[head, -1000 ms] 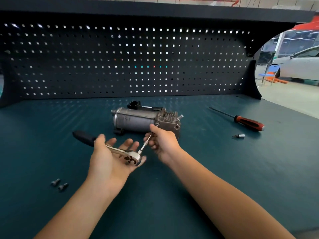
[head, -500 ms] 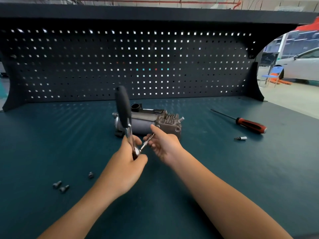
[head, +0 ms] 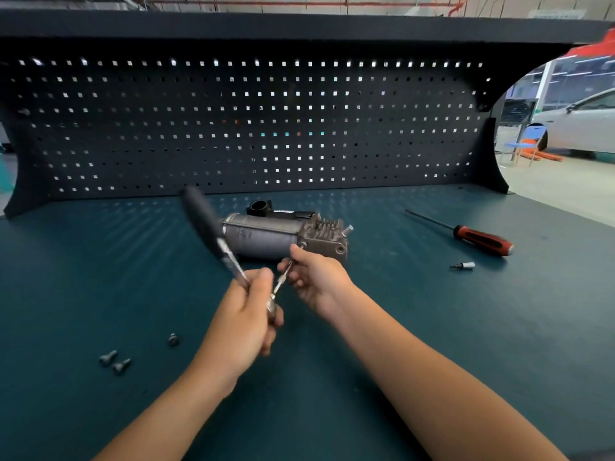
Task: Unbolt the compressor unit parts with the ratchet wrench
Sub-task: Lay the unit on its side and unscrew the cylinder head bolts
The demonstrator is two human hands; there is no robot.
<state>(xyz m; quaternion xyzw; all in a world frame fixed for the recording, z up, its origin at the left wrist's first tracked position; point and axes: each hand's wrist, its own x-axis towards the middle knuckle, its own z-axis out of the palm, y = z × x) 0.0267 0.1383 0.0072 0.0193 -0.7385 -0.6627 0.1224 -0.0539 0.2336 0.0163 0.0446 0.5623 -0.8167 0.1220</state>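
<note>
Teal workbench (head: 432, 344) backed by a black pegboard (head: 233, 128); through the opening at right, a white car (head: 585, 124) and a blue chair (head: 529, 141) stand on the workshop floor. The compressor unit (head: 266, 236) lies on its side at mid-bench, finned head to the right. The left hand (head: 243, 322) has its fingers curled round the ratchet wrench (head: 229, 257) near the head end, the black handle tilted up and left, motion-blurred. The right hand (head: 316, 281) pinches a slim extension bar (head: 283, 281) between thumb and fingers; the bar runs from the wrench head up to the front face of the compressor's head. Three loose bolts (head: 108, 357) lie to the left, two side by side and one apart. A red-and-black screwdriver (head: 482, 241) and a small bit (head: 464, 266) lie to the right, well apart from the unit.
</note>
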